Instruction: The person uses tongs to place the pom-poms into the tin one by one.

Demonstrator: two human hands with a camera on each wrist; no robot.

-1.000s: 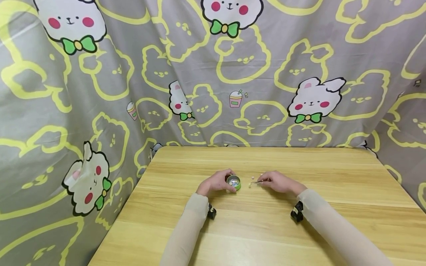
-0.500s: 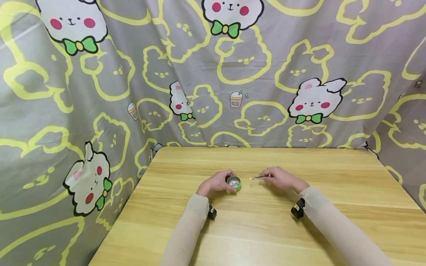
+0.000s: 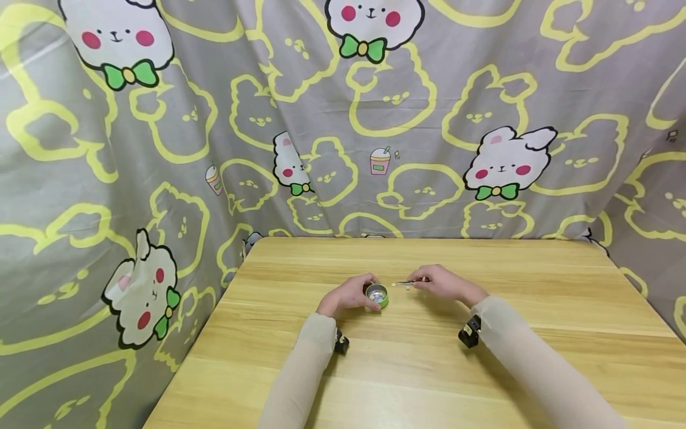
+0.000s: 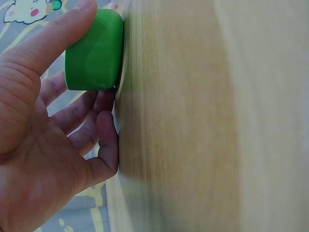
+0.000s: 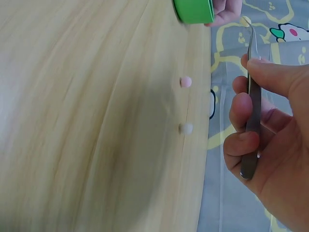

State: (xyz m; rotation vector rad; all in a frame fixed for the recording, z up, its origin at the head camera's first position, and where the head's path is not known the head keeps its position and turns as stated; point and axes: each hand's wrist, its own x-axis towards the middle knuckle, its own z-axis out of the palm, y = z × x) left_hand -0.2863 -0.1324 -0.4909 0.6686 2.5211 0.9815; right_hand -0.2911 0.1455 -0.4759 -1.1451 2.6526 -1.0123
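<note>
While the left hand point(image 3: 347, 294) is gripping the green tin point(image 3: 377, 295), the right hand point(image 3: 440, 283) is pinching tweezers point(image 5: 252, 104) carrying a bead point(image 5: 245, 21) just beside it; beads already inside, two beads point(image 5: 185, 81) remaining on the table point(image 3: 482, 381).

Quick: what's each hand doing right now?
Left hand: grips the green tub.
Right hand: pinches tweezers holding a small bead.

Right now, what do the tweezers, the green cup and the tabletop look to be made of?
Tweezers: probably metal, grey and dully shiny.
Green cup: likely plastic, smooth even colour with a soft sheen.
Tabletop: pale wood or wood-look laminate, with grain lines.
</note>
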